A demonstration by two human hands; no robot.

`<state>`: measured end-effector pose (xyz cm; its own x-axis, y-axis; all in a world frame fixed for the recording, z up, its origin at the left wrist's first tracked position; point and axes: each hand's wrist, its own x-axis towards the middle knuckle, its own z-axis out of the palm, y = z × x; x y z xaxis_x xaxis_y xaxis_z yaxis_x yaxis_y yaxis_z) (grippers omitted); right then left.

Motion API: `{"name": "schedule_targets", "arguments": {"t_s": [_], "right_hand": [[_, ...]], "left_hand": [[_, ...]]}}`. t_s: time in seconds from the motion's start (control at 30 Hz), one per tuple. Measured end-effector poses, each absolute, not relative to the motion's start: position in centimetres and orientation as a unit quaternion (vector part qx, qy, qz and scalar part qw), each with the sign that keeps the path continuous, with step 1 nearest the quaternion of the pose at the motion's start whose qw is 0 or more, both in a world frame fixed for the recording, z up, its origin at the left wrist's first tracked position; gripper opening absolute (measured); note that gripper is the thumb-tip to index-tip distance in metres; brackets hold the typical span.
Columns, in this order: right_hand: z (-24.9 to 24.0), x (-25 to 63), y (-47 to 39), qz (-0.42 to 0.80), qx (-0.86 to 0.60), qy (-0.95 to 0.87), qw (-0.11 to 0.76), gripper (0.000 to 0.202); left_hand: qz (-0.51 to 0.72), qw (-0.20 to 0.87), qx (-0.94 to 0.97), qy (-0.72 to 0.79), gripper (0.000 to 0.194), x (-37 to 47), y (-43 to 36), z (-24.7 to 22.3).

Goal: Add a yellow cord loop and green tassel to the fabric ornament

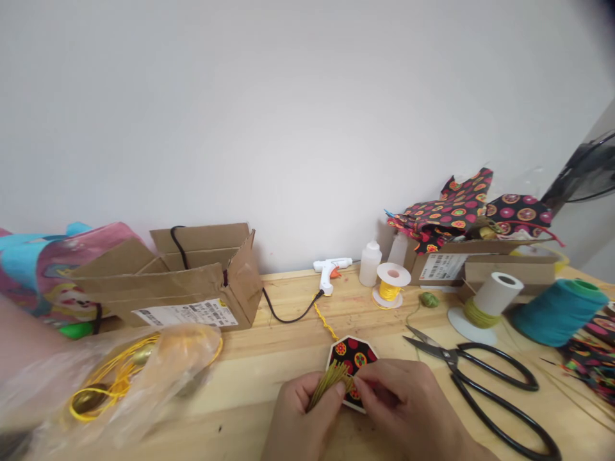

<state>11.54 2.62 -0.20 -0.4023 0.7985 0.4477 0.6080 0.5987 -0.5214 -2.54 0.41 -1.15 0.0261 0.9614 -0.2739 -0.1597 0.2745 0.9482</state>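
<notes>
My left hand point(307, 410) is closed around a bundle of olive-green threads point(330, 379) like a tassel, pinched between thumb and fingers. Close beside it, my right hand point(408, 400) has its fingertips pressed together at the bundle's right end; what they pinch is too small to make out. Behind both hands lies an octagonal piece point(354, 351) with black floral fabric inside a pale rim, its lower part partly covered. A twisted yellow cord point(325, 321) runs from its top toward the white glue gun point(327, 275).
Large black-handled scissors point(451, 358) lie open at right. Beyond them stand an olive thread spool point(482, 315) and a teal thread cone point(560, 312). A yellow cord spool point(390, 291) and bottle point(369, 264) are behind. Left are a cardboard box point(182, 291) and plastic bag point(168, 365).
</notes>
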Motion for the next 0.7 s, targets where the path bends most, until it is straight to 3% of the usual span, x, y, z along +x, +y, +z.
{"name": "schedule_targets", "arguments": {"t_s": [0.4, 0.57, 0.7], "right_hand": [[-0.4, 12.0, 3.2, 0.198, -0.469, -0.794, 0.333, 0.026], [-0.1, 12.9, 4.0, 0.206, -0.502, -0.750, 0.379, 0.023], [0.3, 12.7, 3.7, 0.234, -0.439, -0.767, 0.406, 0.019]], "left_hand": [[0.448, 0.621, 0.371, 0.525, 0.027, -2.6, 0.4, -0.4], [0.435, 0.639, 0.346, 0.532, 0.032, -3.0, 0.3, -0.3], [0.458, 0.677, 0.281, 0.503, 0.034, -3.2, 0.5, -0.5]]}}
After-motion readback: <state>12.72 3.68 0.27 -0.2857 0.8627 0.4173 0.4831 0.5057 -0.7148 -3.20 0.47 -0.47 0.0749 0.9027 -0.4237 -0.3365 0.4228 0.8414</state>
